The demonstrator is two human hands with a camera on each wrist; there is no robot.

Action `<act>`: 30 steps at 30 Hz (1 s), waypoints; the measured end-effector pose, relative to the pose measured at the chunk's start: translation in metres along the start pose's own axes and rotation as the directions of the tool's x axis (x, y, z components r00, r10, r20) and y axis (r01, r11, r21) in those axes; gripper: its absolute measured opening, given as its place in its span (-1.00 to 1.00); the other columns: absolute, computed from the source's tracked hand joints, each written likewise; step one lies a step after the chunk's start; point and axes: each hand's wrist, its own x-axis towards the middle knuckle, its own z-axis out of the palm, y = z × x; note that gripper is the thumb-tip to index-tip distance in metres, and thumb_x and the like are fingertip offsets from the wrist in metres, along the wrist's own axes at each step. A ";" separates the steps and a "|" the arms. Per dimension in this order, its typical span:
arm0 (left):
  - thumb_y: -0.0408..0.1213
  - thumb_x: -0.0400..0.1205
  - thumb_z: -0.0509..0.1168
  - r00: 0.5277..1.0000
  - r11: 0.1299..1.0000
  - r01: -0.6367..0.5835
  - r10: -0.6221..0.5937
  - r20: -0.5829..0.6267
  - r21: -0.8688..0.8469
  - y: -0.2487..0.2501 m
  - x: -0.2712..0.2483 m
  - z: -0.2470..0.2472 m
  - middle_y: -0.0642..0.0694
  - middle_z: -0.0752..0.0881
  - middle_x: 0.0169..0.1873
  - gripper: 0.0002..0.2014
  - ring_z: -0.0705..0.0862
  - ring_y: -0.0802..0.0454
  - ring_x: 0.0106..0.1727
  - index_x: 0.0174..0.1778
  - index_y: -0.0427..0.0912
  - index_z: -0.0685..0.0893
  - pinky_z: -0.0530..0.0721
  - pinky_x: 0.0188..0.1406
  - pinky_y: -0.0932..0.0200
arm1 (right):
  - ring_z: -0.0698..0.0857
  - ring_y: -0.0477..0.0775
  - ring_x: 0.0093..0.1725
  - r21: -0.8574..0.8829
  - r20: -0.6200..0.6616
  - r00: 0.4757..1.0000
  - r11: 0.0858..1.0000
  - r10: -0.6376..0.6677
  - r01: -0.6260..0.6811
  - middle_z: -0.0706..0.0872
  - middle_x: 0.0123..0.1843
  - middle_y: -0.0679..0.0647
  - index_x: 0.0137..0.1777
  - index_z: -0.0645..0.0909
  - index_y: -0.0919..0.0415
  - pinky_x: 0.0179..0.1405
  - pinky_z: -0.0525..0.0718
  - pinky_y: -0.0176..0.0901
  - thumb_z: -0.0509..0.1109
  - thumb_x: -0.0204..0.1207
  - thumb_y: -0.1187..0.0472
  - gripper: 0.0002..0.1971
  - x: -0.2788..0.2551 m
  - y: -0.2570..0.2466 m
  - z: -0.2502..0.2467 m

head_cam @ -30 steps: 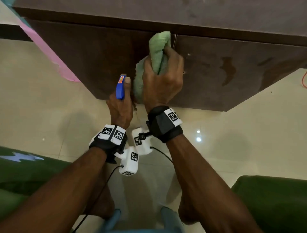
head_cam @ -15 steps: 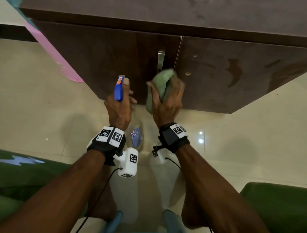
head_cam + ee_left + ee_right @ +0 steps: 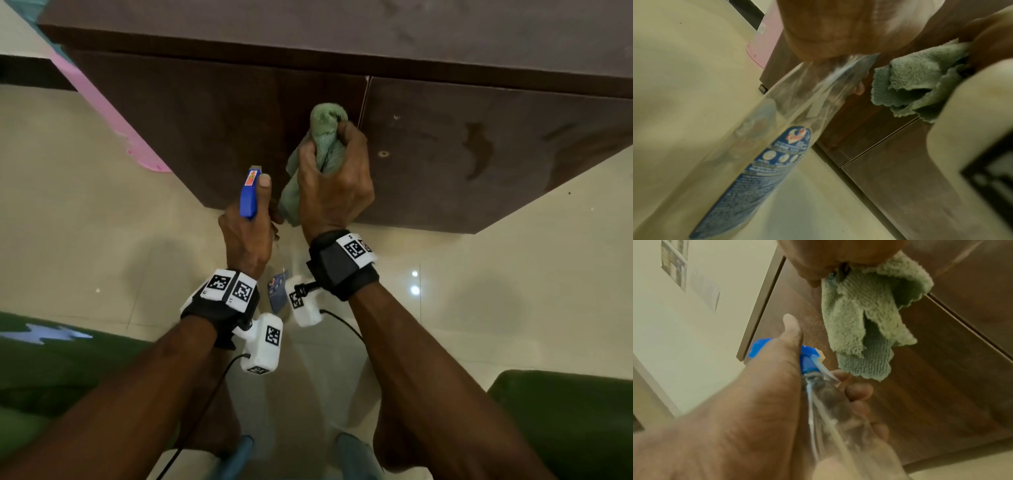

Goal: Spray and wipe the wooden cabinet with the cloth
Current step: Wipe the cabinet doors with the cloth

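The dark wooden cabinet (image 3: pixel 212 130) has two doors with a seam between them. My right hand (image 3: pixel 334 186) grips a bunched green cloth (image 3: pixel 325 137) and presses it on the left door beside the seam, hiding the handle. The cloth (image 3: pixel 865 316) hangs in loose folds in the right wrist view and shows as cloth (image 3: pixel 920 78) in the left wrist view. My left hand (image 3: pixel 248 233) holds a clear spray bottle (image 3: pixel 777 142) by the neck, thumb beside its blue spray head (image 3: pixel 249 195), nozzle toward the left door. The bottle (image 3: pixel 830 402) hangs below the hand.
The right door (image 3: pixel 479 154) carries dark wet-looking streaks. A pink object (image 3: pixel 113 123) leans against the cabinet's left side. Glossy cream floor tiles (image 3: pixel 85 222) spread below. Green cushioned seats (image 3: pixel 565 421) flank my legs at both lower corners.
My right hand slid the cloth down the left door, uncovering the metal handle, then back up over it. The left hand with the bottle stayed almost still.
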 end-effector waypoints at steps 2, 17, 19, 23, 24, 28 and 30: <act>0.12 0.73 0.24 1.000 1.000 0.011 -0.011 -0.004 0.006 0.002 -0.001 -0.001 0.00 0.51 -0.56 -0.55 0.49 0.22 -0.59 -0.42 -0.03 0.48 0.53 -0.50 0.27 | 0.79 0.00 -0.10 0.018 0.011 0.999 0.999 0.035 -0.035 0.81 -0.04 0.11 0.05 0.73 0.38 -0.06 0.60 -0.47 0.61 0.33 0.25 -0.68 0.000 -0.002 -0.002; 0.11 0.72 0.25 0.998 0.994 -0.065 0.065 0.004 -0.092 0.026 0.000 0.007 0.06 0.52 -0.59 -0.60 0.51 0.02 -0.47 -0.42 0.05 0.52 0.55 -0.40 0.00 | 0.70 0.03 -0.20 -0.023 0.111 0.962 0.968 -0.248 0.252 0.70 -0.05 0.21 0.10 0.59 0.29 -0.33 0.63 -0.40 0.52 0.46 0.20 -0.71 0.016 0.005 -0.013; 0.25 0.66 0.23 0.998 0.991 -0.021 0.028 0.053 -0.129 0.021 0.001 0.006 -0.01 0.66 -0.58 -0.56 0.64 -0.06 -0.49 -0.33 -0.01 0.65 0.69 -0.40 -0.10 | 0.70 0.09 -0.32 -0.070 0.215 0.925 0.940 -0.314 0.335 0.70 -0.07 0.22 0.10 0.44 0.21 -0.48 0.66 -0.24 0.45 0.51 0.15 -0.71 0.008 0.022 -0.013; 0.29 0.65 0.18 0.997 0.991 -0.025 0.034 0.065 -0.130 0.015 0.005 0.001 -0.08 0.73 -0.54 -0.50 0.68 -0.07 -0.49 -0.28 -0.07 0.71 0.72 -0.34 -0.09 | 0.64 0.20 -0.45 -0.212 0.346 0.915 0.933 -0.206 0.290 0.67 -0.13 0.21 0.02 0.40 0.17 -0.65 0.61 -0.07 0.43 0.47 0.19 -0.74 -0.020 0.066 -0.017; 0.25 0.68 0.18 0.997 0.991 -0.031 0.039 0.064 -0.128 0.014 0.004 0.001 -0.07 0.72 -0.55 -0.52 0.67 -0.06 -0.49 -0.29 -0.05 0.71 0.71 -0.36 -0.06 | 0.65 0.22 -0.44 -0.243 0.346 0.924 0.936 -0.162 0.255 0.68 -0.11 0.22 0.05 0.46 0.20 -0.64 0.63 -0.04 0.39 0.48 0.20 -0.78 -0.026 0.075 -0.022; 0.16 0.74 0.17 0.997 0.991 -0.022 0.032 0.072 -0.132 0.012 0.003 0.004 -0.09 0.72 -0.52 -0.56 0.66 -0.01 -0.50 -0.27 -0.05 0.70 0.69 -0.39 0.02 | 0.69 0.09 -0.16 -0.221 0.109 0.965 0.941 -0.237 0.256 0.73 0.08 0.21 0.18 0.57 0.16 -0.37 0.68 -0.04 0.39 0.55 0.31 -0.77 -0.010 0.069 -0.040; 0.16 0.75 0.17 0.996 0.993 -0.023 0.033 0.083 -0.117 0.011 0.002 0.008 -0.11 0.72 -0.51 -0.56 0.67 -0.03 -0.50 -0.27 -0.06 0.69 0.69 -0.39 0.02 | 0.72 0.12 0.05 -0.239 -0.058 0.922 0.902 -0.383 0.360 0.75 0.17 0.21 0.23 0.67 0.14 -0.10 0.65 -0.01 0.38 0.55 0.34 -0.73 0.020 0.044 -0.040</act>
